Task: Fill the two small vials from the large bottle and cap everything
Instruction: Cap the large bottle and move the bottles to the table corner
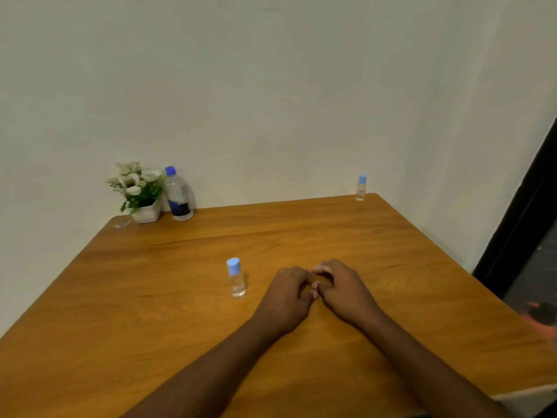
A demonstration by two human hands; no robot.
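Resting on the brown wooden worktop [301,230] were the left grip [286,297] and right grip [340,292], loosely curled, fingertips touching, empty. A small clear blue-capped vial [236,279] stood just left; a second capped vial [361,188] at the far right corner; the large blue-capped bottle [178,196] far left beside potted white flowers [141,191].

Both hands rest on the wooden table [391,251], left hand [286,297] and right hand [342,292] touching at the fingertips, fingers loosely curled, nothing visibly held. A small capped vial [236,280] stands upright just left of the left hand, and a second capped vial [361,188] stands at the far right corner. The large bottle [179,196], blue cap on, stands at the far left against the wall, touching or just beside a potted flower plant [140,191].
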